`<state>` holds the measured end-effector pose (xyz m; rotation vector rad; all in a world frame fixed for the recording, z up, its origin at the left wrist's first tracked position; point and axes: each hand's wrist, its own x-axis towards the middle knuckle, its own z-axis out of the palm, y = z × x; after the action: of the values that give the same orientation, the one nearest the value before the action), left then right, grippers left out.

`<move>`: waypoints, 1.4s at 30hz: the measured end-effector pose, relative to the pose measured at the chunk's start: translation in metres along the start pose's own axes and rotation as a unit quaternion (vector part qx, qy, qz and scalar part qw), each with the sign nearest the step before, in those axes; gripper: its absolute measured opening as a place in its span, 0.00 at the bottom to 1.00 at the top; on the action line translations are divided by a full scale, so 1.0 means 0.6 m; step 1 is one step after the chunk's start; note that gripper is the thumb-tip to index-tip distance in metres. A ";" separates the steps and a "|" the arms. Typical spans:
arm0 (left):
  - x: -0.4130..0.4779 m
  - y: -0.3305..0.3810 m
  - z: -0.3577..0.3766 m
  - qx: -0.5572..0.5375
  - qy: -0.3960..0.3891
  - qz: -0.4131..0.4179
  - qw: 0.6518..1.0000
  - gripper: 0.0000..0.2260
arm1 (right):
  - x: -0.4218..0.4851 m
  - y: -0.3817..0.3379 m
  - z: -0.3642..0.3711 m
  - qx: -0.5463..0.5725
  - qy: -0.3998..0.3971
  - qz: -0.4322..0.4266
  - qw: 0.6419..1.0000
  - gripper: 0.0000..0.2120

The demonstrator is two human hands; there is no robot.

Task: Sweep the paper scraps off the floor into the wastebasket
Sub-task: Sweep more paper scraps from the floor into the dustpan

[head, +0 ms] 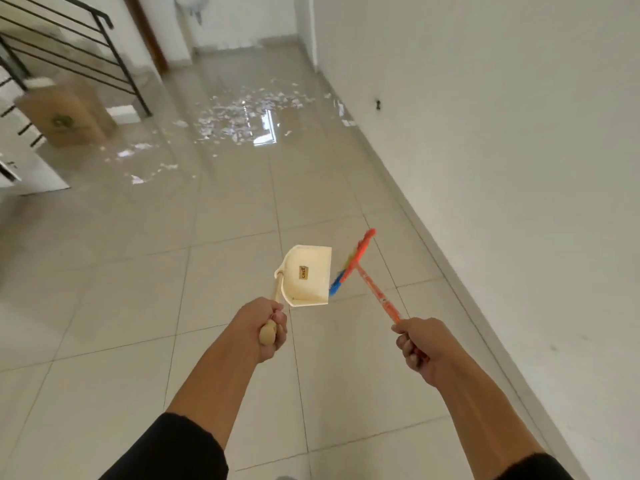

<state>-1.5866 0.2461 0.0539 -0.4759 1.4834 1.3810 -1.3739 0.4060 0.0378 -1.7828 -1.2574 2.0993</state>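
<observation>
Gripping cream dustpan (306,277) by wooden handle: left hand (265,329), fingers curled. Right hand (417,344) clenches orange broom (367,275). Paper scraps (242,114) far ahead on floor (138,289), nr cardboard wastebasket (67,112).

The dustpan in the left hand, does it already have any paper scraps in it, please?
No, the dustpan held by the left hand looks empty, while the paper scraps lie scattered on the floor farther ahead.

A small brown label (303,272) on the cream dustpan (308,277) reads, perhaps, "CASA"; the box's (67,116) green logo is unreadable.
</observation>
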 end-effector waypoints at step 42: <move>0.981 1.613 -0.026 -0.331 0.103 0.049 0.937 0.03 | 1.100 -1.336 1.184 -0.097 -0.189 0.026 0.977 0.06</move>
<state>-2.6295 0.6883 0.0409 -1.0024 1.1787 1.9595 -2.5131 0.9403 0.0207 -1.5417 -1.5682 2.5117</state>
